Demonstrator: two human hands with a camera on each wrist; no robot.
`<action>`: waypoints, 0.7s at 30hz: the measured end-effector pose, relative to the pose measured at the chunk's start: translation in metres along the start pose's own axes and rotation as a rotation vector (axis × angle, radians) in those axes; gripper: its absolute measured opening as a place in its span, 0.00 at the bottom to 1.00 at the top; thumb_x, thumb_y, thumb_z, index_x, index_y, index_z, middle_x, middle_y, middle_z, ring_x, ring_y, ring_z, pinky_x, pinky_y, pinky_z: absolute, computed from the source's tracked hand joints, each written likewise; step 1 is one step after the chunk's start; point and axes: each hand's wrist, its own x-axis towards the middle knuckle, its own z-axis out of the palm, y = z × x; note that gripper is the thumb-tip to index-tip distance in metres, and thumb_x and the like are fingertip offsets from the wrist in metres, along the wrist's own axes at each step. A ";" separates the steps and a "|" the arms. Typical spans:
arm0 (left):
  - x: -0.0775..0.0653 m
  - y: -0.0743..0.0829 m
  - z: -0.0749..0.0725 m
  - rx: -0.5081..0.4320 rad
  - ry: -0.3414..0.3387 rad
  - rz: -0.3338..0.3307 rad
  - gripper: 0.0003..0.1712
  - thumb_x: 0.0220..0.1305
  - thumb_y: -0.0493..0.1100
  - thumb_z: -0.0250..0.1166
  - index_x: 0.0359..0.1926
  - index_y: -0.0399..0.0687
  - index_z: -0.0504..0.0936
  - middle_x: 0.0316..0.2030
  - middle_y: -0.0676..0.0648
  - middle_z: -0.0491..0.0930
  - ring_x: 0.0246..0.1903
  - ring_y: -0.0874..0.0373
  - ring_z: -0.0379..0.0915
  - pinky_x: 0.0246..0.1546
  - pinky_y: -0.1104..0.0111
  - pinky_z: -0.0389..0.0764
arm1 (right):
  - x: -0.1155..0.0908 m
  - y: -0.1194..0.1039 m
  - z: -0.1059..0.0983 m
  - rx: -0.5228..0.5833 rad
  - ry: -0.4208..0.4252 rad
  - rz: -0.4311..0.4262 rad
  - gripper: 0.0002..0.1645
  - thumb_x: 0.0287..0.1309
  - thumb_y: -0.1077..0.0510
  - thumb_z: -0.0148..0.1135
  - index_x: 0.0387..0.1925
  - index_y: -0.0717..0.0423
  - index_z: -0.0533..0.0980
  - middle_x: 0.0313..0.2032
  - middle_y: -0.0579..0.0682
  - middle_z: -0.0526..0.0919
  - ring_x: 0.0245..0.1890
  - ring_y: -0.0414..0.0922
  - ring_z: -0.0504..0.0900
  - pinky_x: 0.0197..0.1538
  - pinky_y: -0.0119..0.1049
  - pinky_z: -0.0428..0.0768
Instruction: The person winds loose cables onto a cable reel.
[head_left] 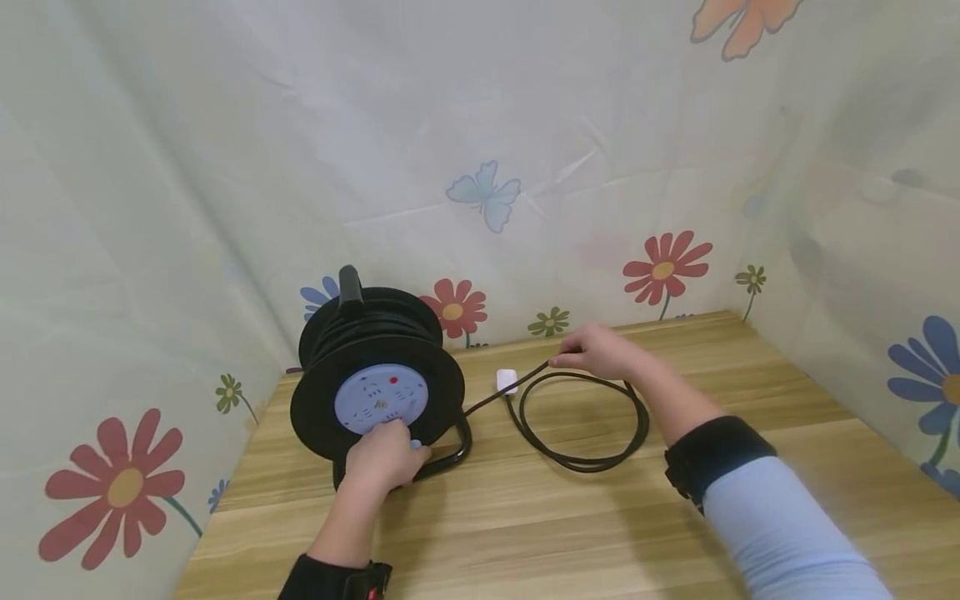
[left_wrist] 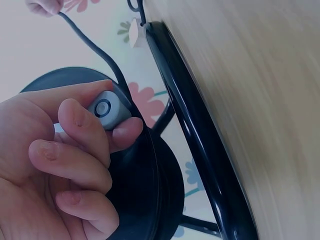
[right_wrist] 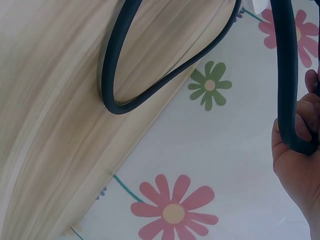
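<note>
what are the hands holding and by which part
The left hand pinches the cable reel by its grey knob; the right hand grips the black cable partway along its length, not by the plug.

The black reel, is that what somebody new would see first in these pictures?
Probably yes: the black reel with its pale blue face stands left of the middle of the head view, the left hand pinching a knob at its front. Next might come the dark cable looped on the table to its right, part of it held in the right hand. Red flowers on the backdrop stand out too.
</note>
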 end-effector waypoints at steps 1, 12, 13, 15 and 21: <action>-0.001 -0.002 0.000 0.004 -0.003 -0.004 0.23 0.66 0.56 0.65 0.19 0.49 0.78 0.16 0.51 0.76 0.21 0.55 0.73 0.23 0.60 0.71 | 0.002 -0.002 0.001 -0.004 -0.002 -0.007 0.13 0.69 0.51 0.65 0.28 0.50 0.83 0.24 0.43 0.78 0.24 0.41 0.72 0.32 0.38 0.71; -0.006 -0.035 -0.009 -0.033 -0.065 -0.031 0.21 0.68 0.52 0.64 0.20 0.47 0.78 0.13 0.49 0.78 0.14 0.56 0.74 0.21 0.62 0.70 | 0.018 -0.024 0.016 0.016 -0.032 -0.041 0.12 0.68 0.51 0.66 0.28 0.48 0.83 0.23 0.45 0.79 0.22 0.40 0.69 0.30 0.37 0.68; -0.007 -0.037 -0.010 -0.035 -0.068 -0.031 0.21 0.68 0.52 0.65 0.21 0.47 0.78 0.13 0.49 0.78 0.14 0.56 0.74 0.21 0.62 0.71 | 0.020 -0.026 0.017 0.014 -0.038 -0.046 0.11 0.68 0.51 0.66 0.28 0.48 0.83 0.23 0.45 0.79 0.22 0.40 0.70 0.31 0.37 0.69; -0.009 -0.043 -0.015 -0.036 -0.074 -0.036 0.20 0.68 0.51 0.65 0.21 0.46 0.78 0.13 0.50 0.78 0.14 0.56 0.74 0.21 0.62 0.71 | 0.023 -0.030 0.020 0.010 -0.050 -0.058 0.12 0.69 0.51 0.65 0.29 0.49 0.83 0.23 0.45 0.79 0.23 0.39 0.71 0.31 0.37 0.70; -0.015 -0.056 -0.027 -0.032 -0.073 -0.029 0.19 0.67 0.51 0.66 0.23 0.45 0.78 0.13 0.50 0.78 0.15 0.56 0.75 0.23 0.62 0.73 | 0.032 -0.045 0.028 0.004 -0.072 -0.063 0.12 0.69 0.50 0.65 0.29 0.48 0.83 0.23 0.43 0.80 0.24 0.39 0.72 0.33 0.37 0.72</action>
